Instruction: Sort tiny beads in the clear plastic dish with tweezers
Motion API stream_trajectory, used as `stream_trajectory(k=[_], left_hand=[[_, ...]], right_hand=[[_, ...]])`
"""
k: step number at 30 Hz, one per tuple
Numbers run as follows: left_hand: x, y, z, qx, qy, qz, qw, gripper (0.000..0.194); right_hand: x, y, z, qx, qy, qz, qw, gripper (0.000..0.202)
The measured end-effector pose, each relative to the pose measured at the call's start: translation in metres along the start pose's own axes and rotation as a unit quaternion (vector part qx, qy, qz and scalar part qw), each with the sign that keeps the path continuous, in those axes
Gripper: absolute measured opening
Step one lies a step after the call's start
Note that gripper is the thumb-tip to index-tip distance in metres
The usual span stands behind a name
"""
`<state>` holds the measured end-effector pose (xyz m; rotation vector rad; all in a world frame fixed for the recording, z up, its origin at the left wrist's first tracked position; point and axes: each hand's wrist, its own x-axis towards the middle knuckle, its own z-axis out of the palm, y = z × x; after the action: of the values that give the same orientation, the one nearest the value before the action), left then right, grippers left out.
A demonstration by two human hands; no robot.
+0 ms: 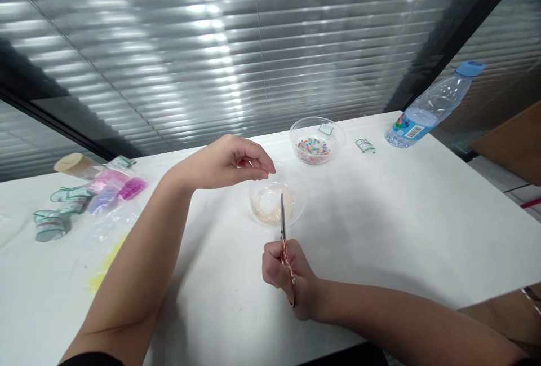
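Observation:
My right hand (pixel 291 278) is closed around the copper-coloured handles of a pair of scissors (pixel 283 219). The blades look closed and point away from me, over the right part of a clear bowl (pixel 274 220) holding a pale, beige ring-like material. Above the far left edge of this bowl is my left hand (pixel 243 163), its thumb and forefinger brought close together. Whatever lies between those fingertips is too small to make out. Farther back stands another clear bowl (pixel 313 154) with multicoloured beads in it.
A water bottle (pixel 418 115) stands at the back right of the white table (pixel 380 230). Near it lies a small labelled piece (pixel 364 146). At left are bags of pink (pixel 132 188) and yellow material, rolls (pixel 49 226) and a cork-topped jar (pixel 76 166). Blinds rise behind.

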<state>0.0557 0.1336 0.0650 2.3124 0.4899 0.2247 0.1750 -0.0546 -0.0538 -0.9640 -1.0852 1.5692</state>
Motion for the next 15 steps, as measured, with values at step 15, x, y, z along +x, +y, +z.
stream_trajectory(k=[15], left_hand=[[0.006,0.006,0.011,-0.032,0.014,-0.013,0.999,0.012]], right_hand=[[0.002,-0.001,0.0,0.008,0.005,-0.011,1.0,0.066]])
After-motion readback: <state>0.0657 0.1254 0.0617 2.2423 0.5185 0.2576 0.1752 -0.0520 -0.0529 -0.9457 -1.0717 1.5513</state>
